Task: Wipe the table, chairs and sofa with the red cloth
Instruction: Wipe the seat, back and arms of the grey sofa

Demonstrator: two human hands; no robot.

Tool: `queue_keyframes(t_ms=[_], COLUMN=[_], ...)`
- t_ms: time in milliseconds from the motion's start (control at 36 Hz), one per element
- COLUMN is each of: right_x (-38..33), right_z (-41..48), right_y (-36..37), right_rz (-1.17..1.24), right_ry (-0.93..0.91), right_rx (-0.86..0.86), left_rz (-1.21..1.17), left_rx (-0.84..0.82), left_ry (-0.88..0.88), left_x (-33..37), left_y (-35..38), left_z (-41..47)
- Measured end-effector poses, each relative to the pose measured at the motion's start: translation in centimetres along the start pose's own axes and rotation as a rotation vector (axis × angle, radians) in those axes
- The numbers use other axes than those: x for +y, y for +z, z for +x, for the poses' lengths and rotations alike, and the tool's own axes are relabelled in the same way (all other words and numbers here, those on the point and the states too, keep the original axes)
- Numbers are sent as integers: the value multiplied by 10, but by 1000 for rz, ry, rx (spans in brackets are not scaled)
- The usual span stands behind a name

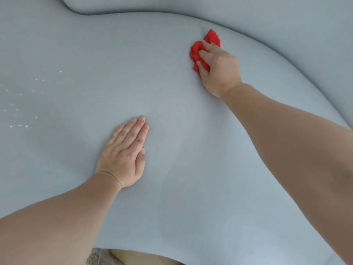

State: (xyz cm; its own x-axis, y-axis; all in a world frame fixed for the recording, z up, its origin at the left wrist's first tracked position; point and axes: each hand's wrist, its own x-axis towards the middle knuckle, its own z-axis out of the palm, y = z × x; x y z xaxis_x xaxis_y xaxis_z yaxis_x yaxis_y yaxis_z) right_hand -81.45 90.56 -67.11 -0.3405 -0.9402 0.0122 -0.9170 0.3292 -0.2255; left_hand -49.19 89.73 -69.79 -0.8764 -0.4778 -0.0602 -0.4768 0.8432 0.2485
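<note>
A pale grey-blue sofa seat (172,96) fills the view. My right hand (217,67) reaches to the far right of the seat, close to the crease under the backrest, and is shut on the bunched red cloth (211,38), which it presses against the fabric. Part of the cloth sticks out past the fingers. My left hand (125,152) lies flat, palm down, on the middle of the seat with its fingers together and nothing in it.
Small white crumbs (24,108) are scattered over the left part of the seat, with a few specks beside my left hand. The backrest (267,22) curves along the top and right. The seat's front edge (145,250) runs along the bottom.
</note>
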Motion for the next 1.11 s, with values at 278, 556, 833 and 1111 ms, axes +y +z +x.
queue_keyframes(t_ms=[278, 556, 833, 1111], right_x=[-54, -115, -160, -201], right_z=[-42, -116, -185, -246], right_y=[15, 29, 38, 52], right_rz=[98, 117, 143, 144], right_ry=[-74, -173, -199, -240], right_rx=[-53, -32, 23, 47], left_rz=[-2, 4, 17, 20], left_rx=[13, 3, -8, -15], left_ry=[3, -10, -89, -176], left_x=[1, 4, -38, -69], left_y=[-2, -10, -37, -47], left_z=[-1, -3, -67, -117])
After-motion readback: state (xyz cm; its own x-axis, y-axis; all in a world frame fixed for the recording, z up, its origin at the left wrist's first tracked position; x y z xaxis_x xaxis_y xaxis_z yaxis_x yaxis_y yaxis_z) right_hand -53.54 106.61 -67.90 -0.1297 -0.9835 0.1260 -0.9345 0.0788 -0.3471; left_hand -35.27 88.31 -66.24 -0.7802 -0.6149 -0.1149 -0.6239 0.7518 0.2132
